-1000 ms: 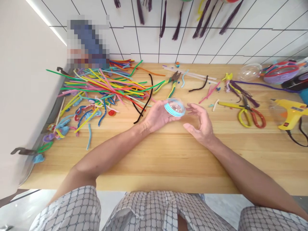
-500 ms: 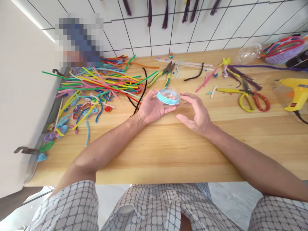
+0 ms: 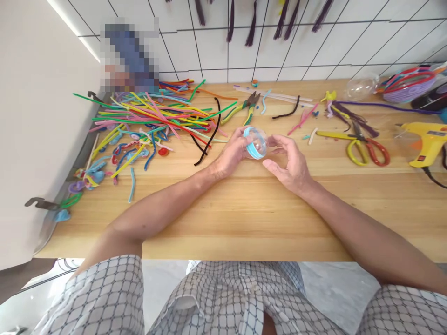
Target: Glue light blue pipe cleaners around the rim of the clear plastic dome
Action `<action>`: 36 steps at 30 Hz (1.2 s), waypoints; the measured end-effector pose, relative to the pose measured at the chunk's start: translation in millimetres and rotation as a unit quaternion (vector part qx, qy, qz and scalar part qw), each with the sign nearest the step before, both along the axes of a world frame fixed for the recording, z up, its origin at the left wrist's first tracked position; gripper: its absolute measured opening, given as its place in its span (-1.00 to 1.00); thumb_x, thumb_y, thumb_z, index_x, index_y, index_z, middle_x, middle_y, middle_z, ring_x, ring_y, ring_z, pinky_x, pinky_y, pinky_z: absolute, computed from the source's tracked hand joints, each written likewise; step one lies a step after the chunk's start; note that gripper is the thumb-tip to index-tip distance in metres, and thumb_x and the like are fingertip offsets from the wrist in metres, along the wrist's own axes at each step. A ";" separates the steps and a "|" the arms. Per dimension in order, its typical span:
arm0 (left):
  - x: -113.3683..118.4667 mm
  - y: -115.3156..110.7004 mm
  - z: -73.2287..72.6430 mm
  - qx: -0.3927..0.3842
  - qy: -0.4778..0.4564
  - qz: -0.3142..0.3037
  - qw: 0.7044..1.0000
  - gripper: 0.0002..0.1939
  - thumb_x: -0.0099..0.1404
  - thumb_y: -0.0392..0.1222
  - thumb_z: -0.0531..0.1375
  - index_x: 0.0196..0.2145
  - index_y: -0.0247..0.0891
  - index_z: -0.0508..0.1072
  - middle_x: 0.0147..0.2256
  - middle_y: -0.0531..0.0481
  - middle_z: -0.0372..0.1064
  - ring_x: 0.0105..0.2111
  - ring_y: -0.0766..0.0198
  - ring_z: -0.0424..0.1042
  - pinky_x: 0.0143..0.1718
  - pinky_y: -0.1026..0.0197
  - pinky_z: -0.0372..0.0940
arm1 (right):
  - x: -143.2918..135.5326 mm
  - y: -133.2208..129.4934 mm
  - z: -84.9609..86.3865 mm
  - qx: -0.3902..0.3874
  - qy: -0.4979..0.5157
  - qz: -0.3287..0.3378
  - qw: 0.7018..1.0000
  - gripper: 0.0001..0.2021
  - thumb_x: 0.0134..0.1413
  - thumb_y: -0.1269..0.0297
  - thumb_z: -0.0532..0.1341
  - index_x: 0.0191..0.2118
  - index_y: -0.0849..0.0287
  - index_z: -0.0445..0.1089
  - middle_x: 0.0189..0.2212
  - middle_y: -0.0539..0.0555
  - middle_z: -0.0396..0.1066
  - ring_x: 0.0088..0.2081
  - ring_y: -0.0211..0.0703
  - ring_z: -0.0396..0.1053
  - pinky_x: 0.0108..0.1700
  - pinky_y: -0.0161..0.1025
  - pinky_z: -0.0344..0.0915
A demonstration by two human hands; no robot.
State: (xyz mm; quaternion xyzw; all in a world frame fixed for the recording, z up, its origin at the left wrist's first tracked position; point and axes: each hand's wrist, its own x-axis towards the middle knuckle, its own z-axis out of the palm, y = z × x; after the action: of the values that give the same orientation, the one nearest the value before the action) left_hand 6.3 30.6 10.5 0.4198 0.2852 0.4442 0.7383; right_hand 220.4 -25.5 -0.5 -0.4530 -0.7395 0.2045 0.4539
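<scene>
A clear round ball (image 3: pixel 260 139) with light-blue bands around it is held up above the wooden table, its bands tilted steeply. My left hand (image 3: pixel 234 153) grips it from the left, the thumb resting on the blue bands. Just to the right is my right hand (image 3: pixel 290 164), its fingers curved and apart with a gap between thumb and forefinger. Its fingertips come close to the ball's right side; whether they touch it I cannot tell.
Colourful fuzzy sticks (image 3: pixel 157 114) are heaped at the left. Pliers (image 3: pixel 248 108) lie behind my hands. Scissors (image 3: pixel 359 139), a yellow glue gun (image 3: pixel 424 142) and another clear ball (image 3: pixel 363 87) are at the right. Tassels hang on the tiled wall.
The ball has turned from nearly level bands to steeply tilted ones. My left hand has rolled over from palm-up, bringing its thumb onto the bands. The view has shifted slightly.
</scene>
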 end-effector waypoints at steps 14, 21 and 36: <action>0.3 -3.1 -13.3 0.098 0.039 -0.030 0.994 -0.51 0.37 0.11 0.34 0.17 -0.03 0.43 0.16 -0.01 0.49 0.21 0.08 0.48 0.27 0.02 0.38 | 0.6 3.5 1.0 -0.035 0.022 -0.007 0.999 -0.40 0.35 -0.23 0.35 0.32 -0.02 0.43 0.23 0.24 0.58 0.04 0.19 0.65 0.09 0.20 0.64; 0.4 -4.7 -10.3 0.084 0.023 -0.034 0.996 -0.50 0.34 0.09 0.37 0.16 -0.05 0.44 0.12 0.00 0.50 0.17 0.06 0.48 0.22 0.02 0.39 | 1.4 4.4 -0.2 -0.051 0.036 -0.006 0.998 -0.37 0.32 -0.31 0.34 0.31 -0.04 0.44 0.22 0.22 0.59 0.04 0.18 0.64 0.09 0.20 0.64; 2.9 -3.9 -3.1 0.043 0.020 -0.026 0.999 -0.53 0.30 0.03 0.37 0.11 -0.10 0.44 0.08 0.00 0.54 0.23 0.01 0.51 0.33 -0.09 0.38 | 1.9 5.7 -2.7 -0.070 0.053 0.003 0.996 -0.32 0.24 -0.21 0.45 0.32 0.02 0.42 0.22 0.23 0.58 0.04 0.12 0.63 0.04 0.09 0.65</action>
State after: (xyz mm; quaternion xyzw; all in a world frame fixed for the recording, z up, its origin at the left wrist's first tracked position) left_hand 9.2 26.7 7.4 0.4669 0.2693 0.4283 0.7253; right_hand 222.2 -19.8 -3.3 -0.4697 -0.6997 0.2814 0.4589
